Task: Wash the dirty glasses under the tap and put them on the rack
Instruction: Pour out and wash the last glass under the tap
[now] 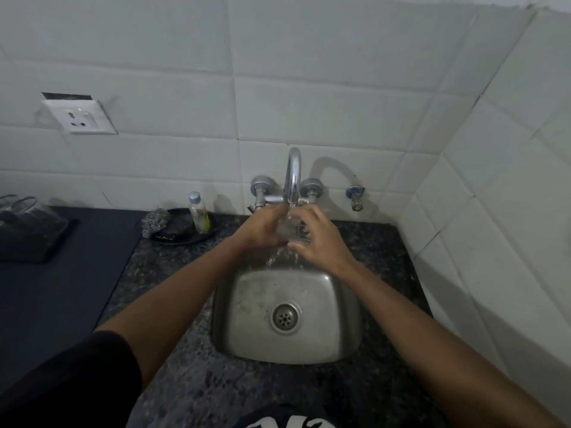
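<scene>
A clear glass is under the chrome tap, and water runs over it and falls toward the steel sink. My left hand grips the glass from the left. My right hand wraps its fingers around the glass from the right. Much of the glass is hidden between the two hands. At the far left, several clear glasses stand on a dark rack.
A black plate holds a steel scrubber, a dark sponge and a small bottle left of the tap. A wall socket is on the tiles. A tiled wall closes the right side. A dark mat covers the left counter.
</scene>
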`<state>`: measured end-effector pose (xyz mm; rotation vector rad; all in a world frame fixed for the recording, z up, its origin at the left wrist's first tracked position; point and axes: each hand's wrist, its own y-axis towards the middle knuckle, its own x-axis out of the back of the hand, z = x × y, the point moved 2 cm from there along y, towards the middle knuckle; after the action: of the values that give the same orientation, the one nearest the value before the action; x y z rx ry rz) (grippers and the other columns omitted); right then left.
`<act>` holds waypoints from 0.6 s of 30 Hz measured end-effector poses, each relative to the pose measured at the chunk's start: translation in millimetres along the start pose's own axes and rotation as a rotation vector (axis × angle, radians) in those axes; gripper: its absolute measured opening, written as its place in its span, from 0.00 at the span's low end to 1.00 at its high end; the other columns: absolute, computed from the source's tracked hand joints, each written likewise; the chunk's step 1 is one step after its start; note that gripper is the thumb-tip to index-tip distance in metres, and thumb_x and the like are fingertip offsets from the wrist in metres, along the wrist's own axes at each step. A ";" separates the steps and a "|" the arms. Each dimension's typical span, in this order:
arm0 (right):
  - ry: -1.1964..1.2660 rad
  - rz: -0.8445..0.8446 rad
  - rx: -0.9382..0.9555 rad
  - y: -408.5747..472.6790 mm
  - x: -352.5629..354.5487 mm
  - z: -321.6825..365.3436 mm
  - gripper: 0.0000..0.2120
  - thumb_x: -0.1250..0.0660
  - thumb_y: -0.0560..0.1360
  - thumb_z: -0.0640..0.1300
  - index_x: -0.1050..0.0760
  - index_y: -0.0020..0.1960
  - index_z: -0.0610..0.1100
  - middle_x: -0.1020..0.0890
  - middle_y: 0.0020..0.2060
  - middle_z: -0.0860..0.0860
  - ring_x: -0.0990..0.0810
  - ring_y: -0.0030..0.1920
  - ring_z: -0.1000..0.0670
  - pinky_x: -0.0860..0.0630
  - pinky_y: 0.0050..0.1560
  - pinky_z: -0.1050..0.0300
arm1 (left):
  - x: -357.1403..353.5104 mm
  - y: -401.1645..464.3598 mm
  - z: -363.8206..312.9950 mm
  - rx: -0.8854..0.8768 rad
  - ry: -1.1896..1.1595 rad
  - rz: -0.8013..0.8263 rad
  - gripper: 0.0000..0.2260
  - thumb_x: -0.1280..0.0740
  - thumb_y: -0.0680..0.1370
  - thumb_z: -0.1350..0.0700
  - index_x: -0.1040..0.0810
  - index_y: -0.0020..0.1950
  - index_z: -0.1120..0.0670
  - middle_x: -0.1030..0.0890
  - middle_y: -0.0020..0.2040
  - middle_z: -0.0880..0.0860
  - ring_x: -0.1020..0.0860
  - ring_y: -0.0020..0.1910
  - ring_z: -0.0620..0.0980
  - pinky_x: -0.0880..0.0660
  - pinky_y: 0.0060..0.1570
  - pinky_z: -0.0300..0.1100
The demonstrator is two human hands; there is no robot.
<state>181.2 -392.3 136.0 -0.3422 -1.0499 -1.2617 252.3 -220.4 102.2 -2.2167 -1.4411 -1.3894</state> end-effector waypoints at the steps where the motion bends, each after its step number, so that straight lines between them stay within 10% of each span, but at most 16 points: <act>1: 0.028 -0.008 -0.018 0.4 0.5 -0.6 0.30 0.20 0.70 0.43 0.27 0.69 0.50 0.28 0.65 0.53 0.26 0.62 0.53 0.22 0.64 0.52 | -0.9 -0.4 0.3 0.028 -0.035 -0.004 0.22 0.21 0.68 0.50 0.22 0.58 0.55 0.18 0.53 0.50 0.19 0.49 0.49 0.21 0.49 0.48; 9: -0.218 0.067 0.110 5.1 6.4 0.2 0.35 0.25 0.67 0.27 0.24 0.69 0.51 0.29 0.68 0.49 0.29 0.67 0.46 0.19 0.58 0.50 | -8.9 -11.1 -0.8 0.679 -1.276 0.181 0.18 0.42 0.78 0.67 0.19 0.62 0.60 0.20 0.63 0.63 0.21 0.61 0.65 0.27 0.66 0.62; 18: -0.529 0.065 0.535 1.6 6.9 -8.4 0.33 0.25 0.74 0.34 0.30 0.76 0.43 0.27 0.73 0.41 0.32 0.74 0.41 0.36 0.76 0.48 | -41.0 -10.2 2.7 0.927 -1.527 0.004 0.19 0.32 0.80 0.51 0.22 0.67 0.59 0.18 0.58 0.57 0.18 0.54 0.54 0.19 0.54 0.50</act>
<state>186.0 -402.0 137.6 -0.2965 -1.7617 -0.7971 241.6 -239.8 66.1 -2.2910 -1.6650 1.2247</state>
